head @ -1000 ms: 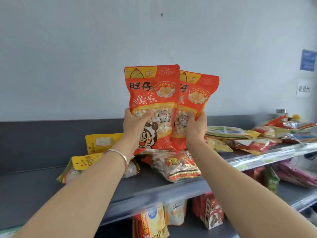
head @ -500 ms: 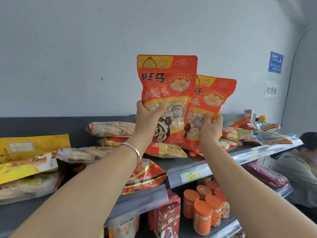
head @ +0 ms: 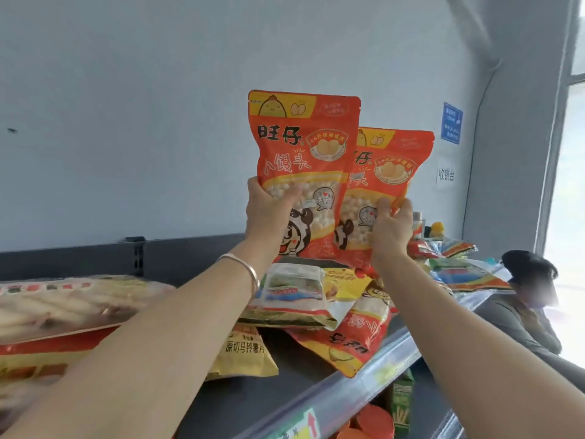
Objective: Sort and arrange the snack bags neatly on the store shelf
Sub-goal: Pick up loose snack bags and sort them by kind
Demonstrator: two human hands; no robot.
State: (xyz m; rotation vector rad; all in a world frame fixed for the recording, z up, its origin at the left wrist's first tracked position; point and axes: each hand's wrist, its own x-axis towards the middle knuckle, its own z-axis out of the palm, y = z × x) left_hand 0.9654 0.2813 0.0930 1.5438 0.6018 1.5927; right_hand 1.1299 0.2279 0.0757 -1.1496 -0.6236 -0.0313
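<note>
Orange-red glossy plastic, two pouches of it, held upright above the dark grey metal shelf (head: 285,388)! The left hand (head: 269,213) grips the front snack bag (head: 304,153), an orange-red pouch with a yellow chick in its top corner and a clear window of small pale balls. The thumb lies across the window and the other fingers are out of sight behind the pouch. The right hand (head: 392,226) grips the rear snack bag (head: 400,166), same print, a little lower. Its near side is covered by the front one, so only part of the lettering shows. Thumb in front again, fingers hidden. The hands are apart, one bag each, with the bags overlapping between them. Both bottom edges vanish behind wrists and heap, so I cannot tell whether they touch anything below.

A thin silver bangle (head: 250,274) rings the left wrist. Under the hands a loose heap lies flat on the shelf. There is a white and green flat packet (head: 294,293), a yellow crisp bag (head: 243,356) half covered by the left forearm, and an orange-red printed bag (head: 357,337) whose corner reaches the front rail. Out past the left arm lies a long clear packet of pale sticks (head: 63,305), blurred and cut by the frame edge. Beyond the right hand are more foil bags, too small to read. Low beside the right arm sits a person in grey (head: 519,315), partly cut off.
</note>
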